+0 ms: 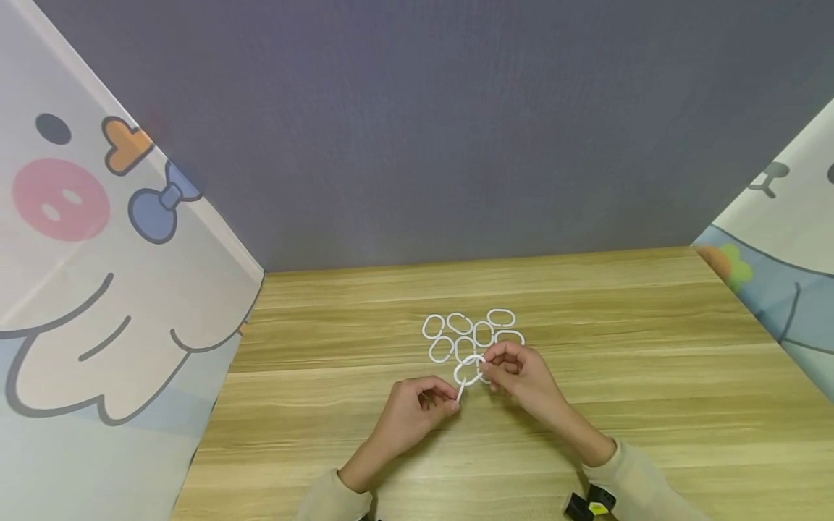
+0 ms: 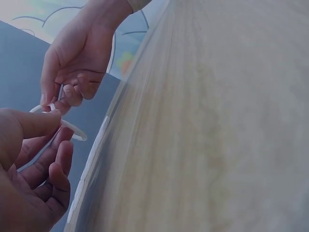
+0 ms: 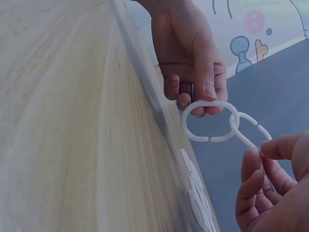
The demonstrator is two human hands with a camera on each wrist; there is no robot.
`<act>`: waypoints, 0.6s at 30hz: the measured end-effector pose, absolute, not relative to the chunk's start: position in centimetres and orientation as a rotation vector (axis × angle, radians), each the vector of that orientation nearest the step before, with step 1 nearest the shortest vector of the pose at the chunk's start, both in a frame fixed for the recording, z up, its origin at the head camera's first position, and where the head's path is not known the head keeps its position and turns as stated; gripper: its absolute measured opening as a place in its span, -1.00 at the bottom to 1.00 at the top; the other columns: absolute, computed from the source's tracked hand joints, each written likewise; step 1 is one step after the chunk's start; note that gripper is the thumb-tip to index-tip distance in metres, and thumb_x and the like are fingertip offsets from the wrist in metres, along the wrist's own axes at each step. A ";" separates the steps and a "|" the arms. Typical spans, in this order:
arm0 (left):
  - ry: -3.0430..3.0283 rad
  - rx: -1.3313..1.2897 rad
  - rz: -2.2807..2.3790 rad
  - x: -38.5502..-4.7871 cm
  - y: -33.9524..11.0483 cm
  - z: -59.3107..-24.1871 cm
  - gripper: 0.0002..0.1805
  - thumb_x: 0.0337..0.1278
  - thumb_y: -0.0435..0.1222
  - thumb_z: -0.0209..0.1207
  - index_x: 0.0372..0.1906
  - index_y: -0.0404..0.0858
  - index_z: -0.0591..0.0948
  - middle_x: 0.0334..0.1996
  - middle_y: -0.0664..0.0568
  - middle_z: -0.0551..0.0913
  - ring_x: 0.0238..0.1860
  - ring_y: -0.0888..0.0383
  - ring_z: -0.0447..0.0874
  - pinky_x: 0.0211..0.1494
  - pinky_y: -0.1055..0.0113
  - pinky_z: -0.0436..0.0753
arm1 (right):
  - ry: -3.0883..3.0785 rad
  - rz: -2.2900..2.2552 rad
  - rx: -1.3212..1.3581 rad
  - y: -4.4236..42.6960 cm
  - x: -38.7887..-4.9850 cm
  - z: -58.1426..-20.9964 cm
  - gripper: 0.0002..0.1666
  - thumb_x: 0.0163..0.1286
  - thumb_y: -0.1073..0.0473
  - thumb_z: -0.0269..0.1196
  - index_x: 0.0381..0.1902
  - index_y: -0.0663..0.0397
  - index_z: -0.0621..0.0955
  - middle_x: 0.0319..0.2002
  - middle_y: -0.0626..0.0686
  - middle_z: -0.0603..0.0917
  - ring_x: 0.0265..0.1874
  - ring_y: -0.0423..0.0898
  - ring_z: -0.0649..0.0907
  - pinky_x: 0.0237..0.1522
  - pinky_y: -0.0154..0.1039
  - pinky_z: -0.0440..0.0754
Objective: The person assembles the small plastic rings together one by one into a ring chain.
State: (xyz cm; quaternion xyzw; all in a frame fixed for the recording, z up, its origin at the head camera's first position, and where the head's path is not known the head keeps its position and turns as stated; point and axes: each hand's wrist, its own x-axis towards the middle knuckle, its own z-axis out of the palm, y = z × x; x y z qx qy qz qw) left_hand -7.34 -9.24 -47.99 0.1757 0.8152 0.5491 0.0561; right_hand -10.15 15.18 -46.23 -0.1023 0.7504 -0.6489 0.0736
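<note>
Two white plastic oval chain links, each with a small gap in its side, hang hooked through each other between the hands. My left hand [image 1: 417,416] pinches one link [image 3: 186,121] between thumb and fingers, its gap facing down in the right wrist view. The other link [image 3: 247,116] is held by my right hand [image 1: 531,380], thumb against fingertips. Both hands are just above the tabletop. Beyond them several loose white links [image 1: 424,327] lie flat in a loose cluster, a few partly hidden behind the right hand and the held links.
The wood-grain table [image 1: 313,333] runs back to a grey panel [image 1: 417,145]. Cartoon-printed walls [image 1: 130,304] stand on the left and right. A black device with a yellow mark [image 1: 589,504] sits by the right sleeve [image 1: 635,481].
</note>
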 end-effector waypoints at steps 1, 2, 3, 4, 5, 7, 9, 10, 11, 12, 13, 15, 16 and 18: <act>2.468 0.539 1.666 -7.4 -9.3 -48.0 -0.93 0.30 -0.40 0.53 -0.19 -0.22 0.86 -0.34 0.07 0.85 -0.35 0.36 0.65 -0.34 0.50 0.53 | 2.250 -1.949 -0.311 15.1 -10.1 -46.2 -0.85 0.50 0.43 0.38 -0.09 0.44 0.63 -0.34 0.14 0.69 -0.49 -0.10 0.69 -0.57 -0.38 0.54; 2.464 0.543 1.667 -7.4 -9.3 -48.0 -0.93 0.31 -0.41 0.53 -0.19 -0.22 0.86 -0.34 0.07 0.85 -0.35 0.36 0.66 -0.33 0.50 0.53 | 2.247 -1.951 -0.316 15.1 -10.1 -46.2 -0.85 0.50 0.43 0.38 -0.09 0.45 0.63 -0.33 0.16 0.70 -0.48 -0.10 0.69 -0.54 -0.37 0.58; 2.463 0.544 1.667 -7.4 -9.3 -48.0 -0.94 0.31 -0.40 0.53 -0.19 -0.22 0.86 -0.34 0.07 0.85 -0.34 0.36 0.66 -0.33 0.50 0.53 | 2.246 -1.952 -0.317 15.1 -10.0 -46.2 -0.85 0.50 0.43 0.39 -0.09 0.45 0.63 -0.33 0.17 0.70 -0.48 -0.10 0.70 -0.52 -0.37 0.60; 2.466 0.546 1.664 -7.4 -9.3 -48.0 -0.94 0.32 -0.39 0.53 -0.18 -0.21 0.86 -0.34 0.07 0.85 -0.34 0.36 0.66 -0.33 0.50 0.53 | 2.244 -1.954 -0.319 15.0 -10.0 -46.2 -0.85 0.50 0.44 0.39 -0.09 0.46 0.63 -0.32 0.19 0.70 -0.47 -0.10 0.70 -0.51 -0.36 0.62; 2.470 0.546 1.662 -7.4 -9.3 -48.0 -0.94 0.33 -0.37 0.52 -0.18 -0.20 0.86 -0.33 0.07 0.85 -0.34 0.37 0.66 -0.32 0.50 0.54 | 2.242 -1.955 -0.319 15.0 -9.9 -46.2 -0.84 0.50 0.44 0.38 -0.09 0.47 0.63 -0.32 0.20 0.70 -0.48 -0.10 0.70 -0.50 -0.36 0.63; 2.475 0.537 1.668 -7.4 -9.3 -47.9 -0.96 0.36 -0.34 0.51 -0.17 -0.19 0.86 -0.32 0.08 0.86 -0.34 0.36 0.66 -0.31 0.50 0.55 | 2.239 -1.956 -0.320 14.9 -9.9 -46.3 -0.84 0.50 0.43 0.39 -0.09 0.47 0.63 -0.32 0.21 0.71 -0.48 -0.11 0.70 -0.49 -0.35 0.65; 2.483 0.520 1.680 -7.4 -9.4 -47.8 -0.96 0.40 -0.32 0.49 -0.15 -0.19 0.86 -0.30 0.08 0.86 -0.34 0.35 0.66 -0.29 0.49 0.57 | 2.236 -1.959 -0.317 14.9 -9.8 -46.3 -0.83 0.49 0.43 0.40 -0.09 0.47 0.63 -0.32 0.24 0.71 -0.49 -0.13 0.69 -0.53 -0.36 0.61; 2.489 0.507 1.685 -7.4 -9.4 -47.7 -0.96 0.41 -0.31 0.48 -0.15 -0.19 0.86 -0.29 0.08 0.86 -0.33 0.35 0.66 -0.28 0.49 0.58 | 2.232 -1.964 -0.320 14.8 -9.7 -46.3 -0.83 0.49 0.42 0.40 -0.09 0.47 0.64 -0.32 0.26 0.71 -0.49 -0.13 0.69 -0.54 -0.37 0.60; 2.490 0.490 1.695 -7.4 -9.4 -47.7 -0.96 0.43 -0.30 0.47 -0.15 -0.18 0.86 -0.29 0.08 0.86 -0.32 0.34 0.67 -0.27 0.48 0.59 | 2.230 -1.969 -0.323 14.8 -9.7 -46.4 -0.83 0.49 0.42 0.41 -0.10 0.46 0.64 -0.33 0.27 0.71 -0.50 -0.14 0.69 -0.56 -0.38 0.58; 2.491 0.472 1.706 -7.4 -9.4 -47.6 -0.96 0.44 -0.30 0.46 -0.14 -0.18 0.86 -0.28 0.08 0.86 -0.31 0.33 0.67 -0.26 0.48 0.60 | 2.225 -1.976 -0.326 14.8 -9.7 -46.4 -0.83 0.49 0.42 0.41 -0.10 0.46 0.64 -0.33 0.28 0.72 -0.51 -0.15 0.69 -0.57 -0.39 0.56; 2.490 0.451 1.720 -7.4 -9.4 -47.5 -0.95 0.44 -0.29 0.46 -0.14 -0.18 0.86 -0.28 0.08 0.86 -0.30 0.31 0.68 -0.24 0.47 0.61 | 2.221 -1.983 -0.331 14.8 -9.7 -46.4 -0.83 0.49 0.42 0.42 -0.11 0.45 0.65 -0.33 0.28 0.72 -0.52 -0.17 0.68 -0.59 -0.40 0.54; 2.482 0.404 1.759 -7.3 -9.4 -47.4 -0.95 0.45 -0.29 0.46 -0.13 -0.19 0.85 -0.26 0.07 0.84 -0.25 0.28 0.71 -0.20 0.46 0.64 | 2.209 -1.997 -0.336 14.8 -9.6 -46.4 -0.83 0.48 0.42 0.42 -0.11 0.45 0.65 -0.35 0.26 0.73 -0.54 -0.19 0.68 -0.61 -0.43 0.50; 2.470 0.379 1.786 -7.3 -9.5 -47.4 -0.94 0.44 -0.30 0.46 -0.12 -0.20 0.84 -0.25 0.06 0.84 -0.24 0.26 0.72 -0.19 0.46 0.65 | 2.204 -2.002 -0.343 14.8 -9.6 -46.4 -0.83 0.48 0.42 0.42 -0.11 0.46 0.65 -0.36 0.25 0.73 -0.54 -0.19 0.67 -0.62 -0.43 0.49; 2.432 0.334 1.858 -7.3 -9.5 -47.3 -0.91 0.43 -0.32 0.47 -0.09 -0.23 0.82 -0.22 0.02 0.82 -0.21 0.23 0.72 -0.16 0.45 0.68 | 2.192 -2.014 -0.349 14.7 -9.6 -46.4 -0.83 0.47 0.43 0.42 -0.12 0.47 0.65 -0.38 0.22 0.74 -0.55 -0.21 0.67 -0.62 -0.45 0.48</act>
